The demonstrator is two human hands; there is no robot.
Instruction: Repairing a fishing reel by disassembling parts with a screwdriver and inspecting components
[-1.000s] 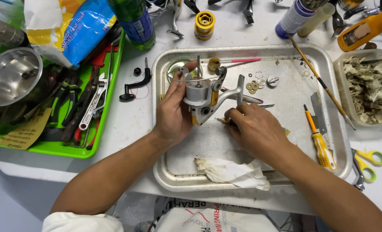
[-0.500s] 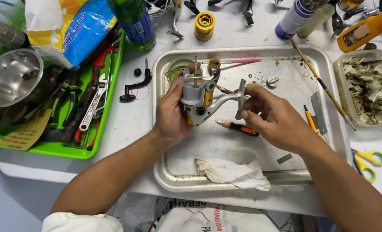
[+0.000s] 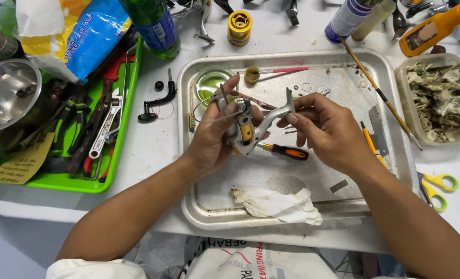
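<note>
My left hand (image 3: 212,137) grips a silver and yellow fishing reel body (image 3: 248,128) above a metal tray (image 3: 354,173). My right hand (image 3: 328,129) pinches the reel's silver foot (image 3: 287,106) between thumb and fingers. An orange-and-black screwdriver (image 3: 287,151) lies on the tray just under the reel. A crumpled white rag (image 3: 276,204) rests at the tray's near edge. Small parts and a green dish (image 3: 209,82) sit at the tray's far side.
A green tray (image 3: 54,181) of wrenches and pliers and a steel bowl (image 3: 5,93) sit at left. A black crank handle (image 3: 157,101), a yellow spool (image 3: 239,26), bottles, a tub of dirty rags (image 3: 439,101) and yellow scissors (image 3: 437,186) surround the metal tray.
My right hand let go of the orange screwdriver, which now lies on the tray, and moved up to the reel's foot. The reel is turned in my left hand.
</note>
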